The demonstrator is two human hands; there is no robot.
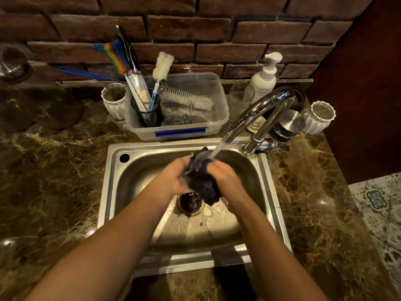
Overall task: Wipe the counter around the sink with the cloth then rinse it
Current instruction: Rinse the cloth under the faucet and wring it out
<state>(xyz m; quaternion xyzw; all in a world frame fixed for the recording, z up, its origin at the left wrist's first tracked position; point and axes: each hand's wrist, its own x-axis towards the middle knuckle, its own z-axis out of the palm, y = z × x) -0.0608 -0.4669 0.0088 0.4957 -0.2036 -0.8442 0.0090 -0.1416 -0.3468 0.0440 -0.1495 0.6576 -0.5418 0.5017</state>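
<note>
A dark, wet cloth (200, 181) is bunched up between both hands over the steel sink (112, 183). My left hand (176, 175) grips its left side and my right hand (225, 179) grips its right side. Water runs from the chrome faucet (258, 114) onto the top of the cloth. The cloth's lower end hangs above the drain (189, 203). The brown marble counter (54, 170) surrounds the sink on all sides.
A clear plastic tub (219, 118) with brushes, a steel scourer and a mesh holder stands behind the sink. A white pump bottle (263, 79), white ribbed cups (321, 117), a glass and metal lids crowd the back right. A brick wall runs behind.
</note>
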